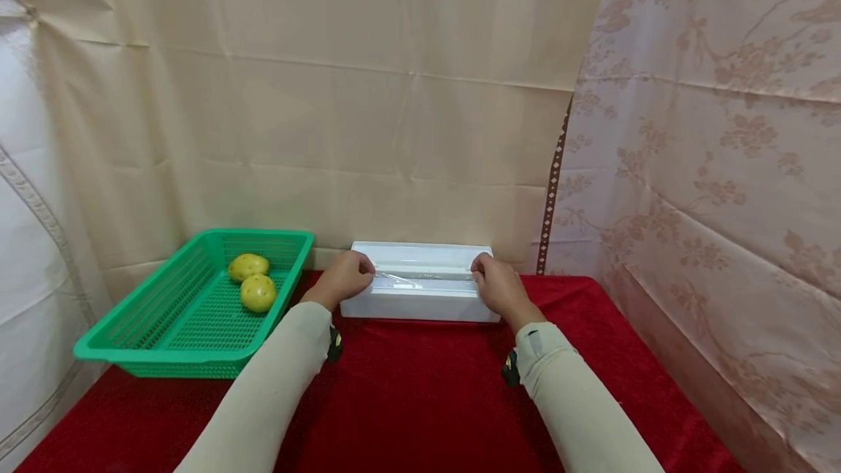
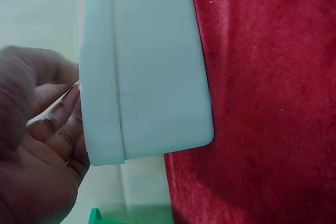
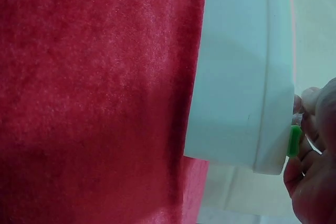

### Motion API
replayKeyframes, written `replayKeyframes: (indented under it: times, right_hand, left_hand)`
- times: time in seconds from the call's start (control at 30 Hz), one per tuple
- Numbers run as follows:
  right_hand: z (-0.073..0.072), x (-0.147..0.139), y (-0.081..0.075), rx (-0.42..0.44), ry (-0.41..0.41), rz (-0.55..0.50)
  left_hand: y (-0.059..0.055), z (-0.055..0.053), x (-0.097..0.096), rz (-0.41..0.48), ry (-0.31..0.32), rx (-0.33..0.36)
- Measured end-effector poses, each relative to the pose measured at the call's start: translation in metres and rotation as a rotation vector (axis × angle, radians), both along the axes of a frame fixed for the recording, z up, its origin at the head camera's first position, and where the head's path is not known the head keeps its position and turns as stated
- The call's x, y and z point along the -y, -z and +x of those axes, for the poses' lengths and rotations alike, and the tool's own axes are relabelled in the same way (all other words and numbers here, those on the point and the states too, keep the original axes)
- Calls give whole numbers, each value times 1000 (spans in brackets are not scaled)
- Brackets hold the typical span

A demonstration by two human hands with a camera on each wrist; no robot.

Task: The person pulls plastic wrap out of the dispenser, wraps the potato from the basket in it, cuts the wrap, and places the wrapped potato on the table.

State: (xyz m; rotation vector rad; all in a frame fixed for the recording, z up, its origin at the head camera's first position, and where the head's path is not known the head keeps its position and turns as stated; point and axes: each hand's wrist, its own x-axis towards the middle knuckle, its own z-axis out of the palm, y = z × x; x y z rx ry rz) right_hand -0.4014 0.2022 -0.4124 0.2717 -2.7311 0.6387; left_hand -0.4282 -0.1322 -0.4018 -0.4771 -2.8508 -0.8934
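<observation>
Pale sleeves point(image 1: 276, 378) reach across the red-covered desk point(image 1: 420, 393); left grip point(image 1: 343, 280) and right grip point(image 1: 502, 290) pinch clear film point(image 1: 399, 282) over the white box point(image 1: 420, 306). I'd pull evenly, both sides level, lest it crease.

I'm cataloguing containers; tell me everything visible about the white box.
The white box is long, low, smooth and plastic-looking, with a seam along its side. Its lid is open at the back. It sits at the far edge of the red cloth, before the beige curtain. Clear film stretches across its opening, pinched by the left hand and right hand near its ends; whether they touch the box is unclear.
</observation>
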Motion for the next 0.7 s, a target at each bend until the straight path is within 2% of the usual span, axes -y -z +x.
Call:
replayKeyframes:
  times: [0.13, 0.33, 0.6, 0.7]
  right_hand:
    - [0, 1, -3, 19, -27, -6]
    - [3, -1, -8, 0, -73, 87]
    - [0, -18, -8, -61, -58, 102]
    - [1, -25, -10, -42, -25, 81]
  left_hand:
    - [0, -1, 2, 21, -23, 25]
    - [3, -3, 3, 23, -43, 5]
    - [-3, 0, 9, 10, -13, -3]
    - [-5, 2, 11, -14, -8, -28]
